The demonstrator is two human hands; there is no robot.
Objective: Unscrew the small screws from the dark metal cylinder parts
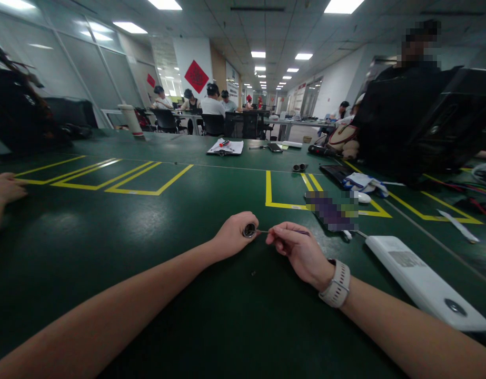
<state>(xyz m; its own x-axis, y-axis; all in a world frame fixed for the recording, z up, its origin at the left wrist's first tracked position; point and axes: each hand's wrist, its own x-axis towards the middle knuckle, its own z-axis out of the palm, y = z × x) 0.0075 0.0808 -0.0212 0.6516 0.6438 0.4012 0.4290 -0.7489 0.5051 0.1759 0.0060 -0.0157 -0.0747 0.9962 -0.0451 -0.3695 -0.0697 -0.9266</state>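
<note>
In the head view my left hand (235, 236) is wrapped round a small cylindrical part (249, 230) with a shiny metal ring at its open end. The ring faces me, and most of the part is hidden in my fingers. My right hand (300, 250), with a pale watch strap at the wrist, pinches a thin, dark metal tool (263, 231). Its tip points left, at the ring; I cannot tell whether it touches. Below my hands a tiny dark piece (253, 273) lies on the green table (179, 316).
A white power bank (420, 279) lies right, with a blurred phone (331, 210) beyond it. Further back are a cloth (365, 184), a dark two-barrelled part (300, 168), a clipboard (226, 147) and a cup (131, 121). Another person's hand (6, 189) rests at the left edge.
</note>
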